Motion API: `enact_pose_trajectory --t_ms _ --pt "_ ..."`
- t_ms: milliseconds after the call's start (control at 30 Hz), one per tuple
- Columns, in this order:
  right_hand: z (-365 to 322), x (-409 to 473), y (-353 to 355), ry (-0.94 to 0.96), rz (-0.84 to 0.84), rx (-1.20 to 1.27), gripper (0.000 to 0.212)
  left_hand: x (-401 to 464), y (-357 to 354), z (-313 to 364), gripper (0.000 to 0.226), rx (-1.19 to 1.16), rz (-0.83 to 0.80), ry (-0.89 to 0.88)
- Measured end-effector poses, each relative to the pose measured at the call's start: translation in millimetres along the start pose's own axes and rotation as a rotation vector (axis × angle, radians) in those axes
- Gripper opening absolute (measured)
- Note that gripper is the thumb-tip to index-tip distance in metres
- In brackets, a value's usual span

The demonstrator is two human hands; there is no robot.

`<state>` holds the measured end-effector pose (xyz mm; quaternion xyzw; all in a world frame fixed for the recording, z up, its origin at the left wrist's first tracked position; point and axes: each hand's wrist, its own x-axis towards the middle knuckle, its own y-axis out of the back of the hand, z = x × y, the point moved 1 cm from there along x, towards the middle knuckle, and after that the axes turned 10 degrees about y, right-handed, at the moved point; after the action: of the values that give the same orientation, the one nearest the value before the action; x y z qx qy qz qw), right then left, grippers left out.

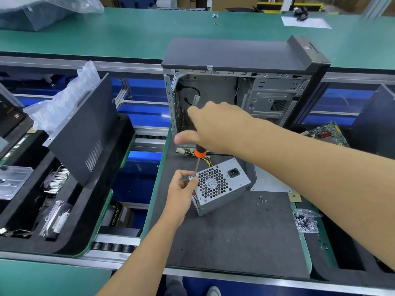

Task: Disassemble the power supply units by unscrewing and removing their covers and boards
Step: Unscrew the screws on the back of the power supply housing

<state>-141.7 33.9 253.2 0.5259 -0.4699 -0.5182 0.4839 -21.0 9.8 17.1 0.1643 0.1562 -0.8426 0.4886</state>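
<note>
A silver power supply unit (pixel 220 186) with a honeycomb fan grille and a black socket stands tilted on the dark mat (pixel 235 236). My left hand (pixel 181 189) pinches its upper left corner, right at the screwdriver tip. My right hand (pixel 213 127) grips the black and orange handle of a screwdriver (pixel 198 159), whose shaft points down onto that corner. Yellow and black cables (pixel 208 160) trail from behind the unit.
An open grey computer case (pixel 245 86) stands behind the unit. Loose screws (pixel 263 200) and a bag of screws (pixel 305 221) lie to the right. A circuit board (pixel 329 133) lies far right. A black side panel (pixel 85 129) leans on the left tray.
</note>
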Motion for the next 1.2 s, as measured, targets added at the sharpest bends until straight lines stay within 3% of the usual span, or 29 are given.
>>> enact_pose_trajectory --t_ms 200,333,600,733,933,1200 --pt "2.9 -1.7 2.0 0.041 0.015 0.032 0.026 1.1 0.6 3.8 0.020 0.042 -0.008 -0.022" --pt "4.9 -1.6 0.5 0.059 0.004 0.080 0.018 1.5 1.2 4.3 0.019 0.044 -0.022 -0.020" --pt "8.6 2.0 1.0 0.084 -0.062 0.267 0.038 1.2 -0.2 2.7 0.017 0.009 -0.018 -0.021" --pt "5.5 1.5 -1.0 -0.021 -0.022 -0.037 0.065 1.7 -0.5 2.8 0.019 0.001 -0.001 -0.032" --pt "9.2 1.2 -0.4 0.062 -0.028 0.023 0.025 1.7 -1.5 3.1 0.020 0.004 0.010 -0.036" --pt "8.5 -0.9 -0.6 0.096 0.006 0.099 0.025 1.0 -2.5 3.0 0.008 0.025 0.022 -0.058"
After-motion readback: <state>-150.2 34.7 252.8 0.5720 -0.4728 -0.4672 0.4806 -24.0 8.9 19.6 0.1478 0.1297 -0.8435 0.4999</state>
